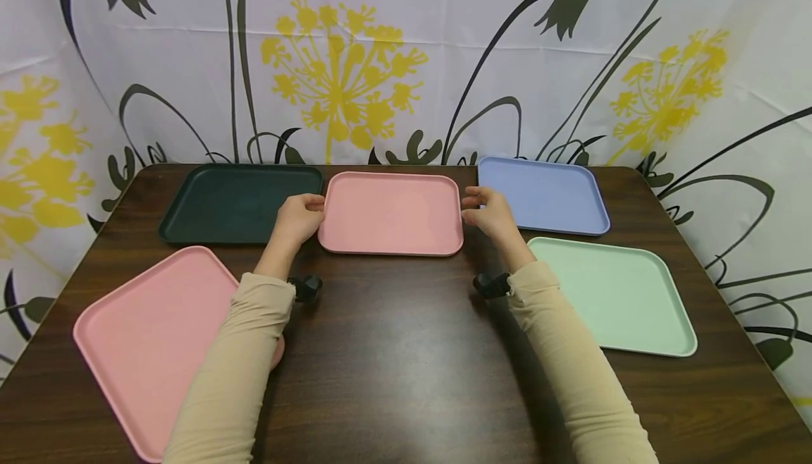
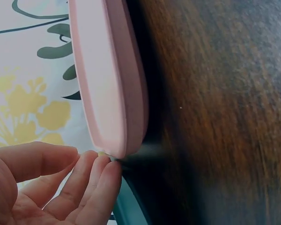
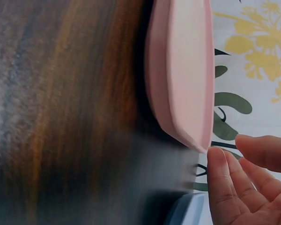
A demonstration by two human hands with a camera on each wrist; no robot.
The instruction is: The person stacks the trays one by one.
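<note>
Between my two hands, at the back middle of the table, is a pink rectangular tray [image 1: 390,214] with a raised rim. My left hand [image 1: 299,218] is at its left end; in the left wrist view the loosely bent fingers [image 2: 88,180] have their tips right at the rim, with the thumb off to the side. On the other end, my right hand [image 1: 491,214] has its fingertips close to the rim. In the right wrist view those fingers [image 3: 222,180] are nearly straight and the thumb stands apart from the tray.
A dark green tray [image 1: 241,203] lies behind the left hand, and a blue tray [image 1: 542,196] sits at the back right. Nearer on the right is a mint green tray [image 1: 615,295]. Another pink tray [image 1: 158,337] lies angled under the left forearm. Patterned cloth [image 1: 457,13] hangs behind the table.
</note>
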